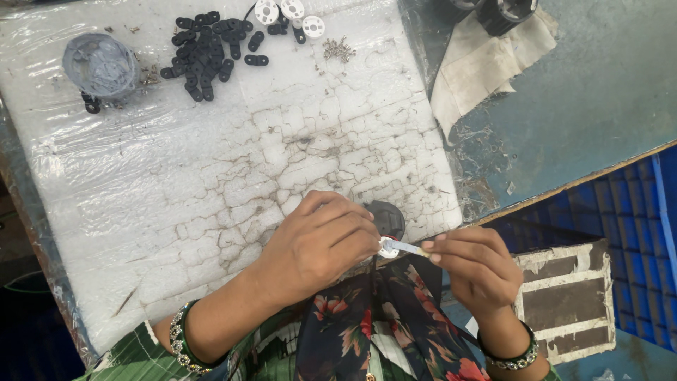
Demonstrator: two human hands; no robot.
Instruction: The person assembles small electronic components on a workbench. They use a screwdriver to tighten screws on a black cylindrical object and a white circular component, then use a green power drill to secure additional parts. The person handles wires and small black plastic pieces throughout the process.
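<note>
My left hand [321,243] pinches a small white round disc [388,247] at the near edge of the white cracked foam pad [233,155]. A black round part [386,217] lies just behind that disc. My right hand [474,262] holds a thin pale tool [409,248] whose tip touches the white disc. Both wrists wear bangles.
A heap of small black link pieces [208,49] lies at the pad's far side, beside three white discs [290,14], a pile of tiny screws [338,49] and a grey round lid [100,65]. A dirty cloth [486,60] lies on the blue table [599,106]. A blue crate [635,233] stands at right.
</note>
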